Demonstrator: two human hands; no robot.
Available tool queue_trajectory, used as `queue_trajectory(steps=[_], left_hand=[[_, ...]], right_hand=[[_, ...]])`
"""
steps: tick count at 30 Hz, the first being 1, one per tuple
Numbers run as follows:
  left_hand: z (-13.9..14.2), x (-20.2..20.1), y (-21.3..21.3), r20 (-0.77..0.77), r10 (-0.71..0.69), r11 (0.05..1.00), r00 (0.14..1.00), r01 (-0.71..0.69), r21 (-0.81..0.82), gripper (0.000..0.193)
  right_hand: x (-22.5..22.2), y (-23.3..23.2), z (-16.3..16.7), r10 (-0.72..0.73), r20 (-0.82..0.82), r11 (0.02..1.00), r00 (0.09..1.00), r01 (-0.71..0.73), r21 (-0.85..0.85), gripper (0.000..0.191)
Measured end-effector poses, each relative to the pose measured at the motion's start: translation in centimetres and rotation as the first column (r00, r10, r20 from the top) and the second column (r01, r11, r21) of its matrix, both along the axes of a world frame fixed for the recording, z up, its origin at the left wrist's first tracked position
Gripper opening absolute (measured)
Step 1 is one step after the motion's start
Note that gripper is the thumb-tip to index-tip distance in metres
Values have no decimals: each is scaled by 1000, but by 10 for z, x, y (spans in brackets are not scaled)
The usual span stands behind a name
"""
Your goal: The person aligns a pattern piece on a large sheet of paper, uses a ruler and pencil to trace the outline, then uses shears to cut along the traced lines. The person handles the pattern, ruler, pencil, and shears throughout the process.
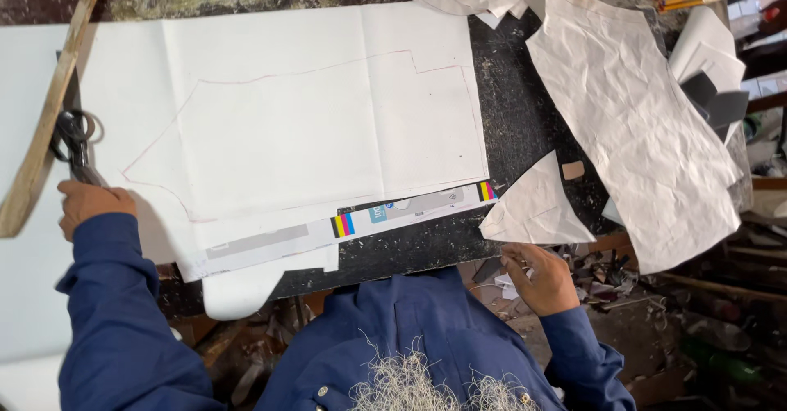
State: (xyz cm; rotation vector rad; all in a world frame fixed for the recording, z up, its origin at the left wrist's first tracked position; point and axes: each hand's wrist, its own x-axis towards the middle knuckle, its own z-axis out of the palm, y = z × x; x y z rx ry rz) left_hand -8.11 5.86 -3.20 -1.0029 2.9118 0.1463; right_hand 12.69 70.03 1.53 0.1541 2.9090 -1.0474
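While the left hand [92,202] grips the scissors [74,142] at the table's [516,116] left edge | right hand [537,278] rests loosely curled, holding nothing, just below a triangular scrap [534,206] | marked sheet [328,124] lies flat between them | crumpled pattern [635,124] lies to the right.

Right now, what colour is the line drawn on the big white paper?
The line on the big white paper is reddish-pink, seen from the head view.
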Motion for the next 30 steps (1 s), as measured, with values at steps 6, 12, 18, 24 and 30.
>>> queue_trajectory(steps=[6,12,18,24,30], left_hand=[[12,37,-23,-216,158,447,964,125,886,27],[24,85,-22,-116,335,-231,935,201,952,15],[-12,90,87,-333,-379,576,863,502,645,23],[11,95,221,46,-985,167,164,871,462,45],[91,87,312,12,-957,-247,-290,834,494,35]], right_hand=[[24,-42,-3,-49,30,993,998,52,-107,25],[13,-76,1,38,132,969,991,-4,-248,24],[5,-106,48,-43,-335,968,941,-44,-248,30],[12,-135,74,121,-420,989,899,-146,-28,36],[66,-118,71,110,-359,945,927,14,327,47]])
